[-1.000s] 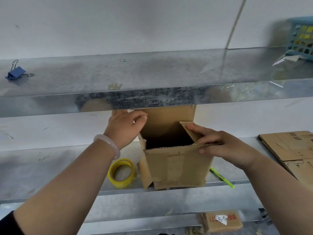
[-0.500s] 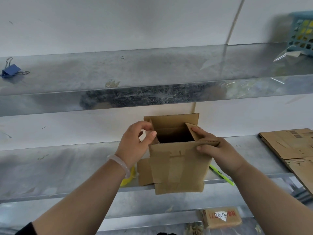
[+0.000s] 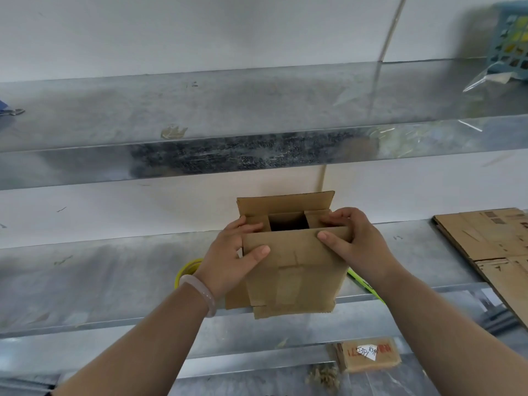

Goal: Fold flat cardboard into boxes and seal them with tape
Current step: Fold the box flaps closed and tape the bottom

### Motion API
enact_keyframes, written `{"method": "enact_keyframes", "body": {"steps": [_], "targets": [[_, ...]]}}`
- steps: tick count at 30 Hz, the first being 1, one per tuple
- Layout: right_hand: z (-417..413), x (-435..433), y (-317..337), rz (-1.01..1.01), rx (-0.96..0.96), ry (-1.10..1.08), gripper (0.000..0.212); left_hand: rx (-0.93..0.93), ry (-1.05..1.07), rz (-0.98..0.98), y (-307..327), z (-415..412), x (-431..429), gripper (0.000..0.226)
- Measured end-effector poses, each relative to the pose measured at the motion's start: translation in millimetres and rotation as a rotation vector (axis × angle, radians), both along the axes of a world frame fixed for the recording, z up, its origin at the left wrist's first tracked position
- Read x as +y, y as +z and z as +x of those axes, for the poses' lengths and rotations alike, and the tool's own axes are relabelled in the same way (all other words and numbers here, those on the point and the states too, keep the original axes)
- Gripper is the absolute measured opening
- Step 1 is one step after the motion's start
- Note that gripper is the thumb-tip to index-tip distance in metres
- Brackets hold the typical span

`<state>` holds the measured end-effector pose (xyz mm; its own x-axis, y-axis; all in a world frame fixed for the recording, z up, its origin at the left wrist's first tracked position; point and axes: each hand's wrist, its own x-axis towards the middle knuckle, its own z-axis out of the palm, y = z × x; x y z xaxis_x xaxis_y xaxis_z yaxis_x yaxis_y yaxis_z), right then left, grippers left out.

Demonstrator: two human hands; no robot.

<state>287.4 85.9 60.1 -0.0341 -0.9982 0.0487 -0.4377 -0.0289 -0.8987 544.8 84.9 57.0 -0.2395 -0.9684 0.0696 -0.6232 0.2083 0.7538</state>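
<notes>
The left hand [image 3: 231,261] and right hand [image 3: 357,247] each close their grip on the cardboard box [image 3: 294,270], fingers over its infolded side flaps [image 3: 313,222], thumbs on the near face.

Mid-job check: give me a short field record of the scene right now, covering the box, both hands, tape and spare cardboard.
box: cardboard box upright at the front edge of the shelf
flaps: both side flaps pushed inward, far flap upright, dark gap between them
left hand: grips the left top edge, thumb on the front panel
right hand: grips the right top edge, thumb on the front panel
tape roll: yellow, on the shelf, partly hidden behind the left hand
flat cardboard: lying at the shelf's right end
seal: top not yet taped
</notes>
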Motion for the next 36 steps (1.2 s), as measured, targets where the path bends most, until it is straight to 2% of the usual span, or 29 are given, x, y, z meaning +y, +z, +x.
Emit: {"method": "enact_keyframes", "body": {"steps": [2, 6, 9, 11, 14, 16, 19, 22, 29, 36], "targets": [[2, -2, -3, -0.070, 0.051, -0.065, 0.060, 0.037, 0.071, -0.053, -7, -3, 0, 0.042], [0, -8, -10, -0.097, 0.078, -0.021, 0.109, 0.114, 0.142, -0.050, -21, 0, -5, 0.102], [-5, -14, -10, -0.103, 0.141, 0.062, 0.113, 0.240, 0.116, -0.031, -23, 2, -12, 0.119], [-6, -15, -12, -0.104, 0.168, 0.050, 0.099, 0.246, 0.087, -0.004, -21, 3, -14, 0.100], [-8, -14, -17, -0.144, 0.206, 0.052, 0.052, 0.110, 0.030, -0.091, -25, 6, -13, 0.052], [-9, -9, -22, -0.110, 0.200, 0.095, 0.035, 0.090, 0.034, -0.050, -27, 6, -9, 0.041], [-10, -1, -26, 0.090, 0.047, 0.160, 0.037, 0.183, 0.031, 0.116, -27, 2, -3, 0.039], [-8, 1, -24, 0.164, -0.091, 0.138, 0.036, 0.217, -0.004, 0.121, -29, -2, 0, 0.046], [14, -7, -16, 0.156, -0.089, 0.134, 0.037, 0.326, 0.085, 0.171, -24, 10, -6, 0.047], [10, -2, -25, 0.150, -0.112, 0.142, 0.036, 0.249, 0.061, 0.105, -30, 10, -5, 0.044]]}}
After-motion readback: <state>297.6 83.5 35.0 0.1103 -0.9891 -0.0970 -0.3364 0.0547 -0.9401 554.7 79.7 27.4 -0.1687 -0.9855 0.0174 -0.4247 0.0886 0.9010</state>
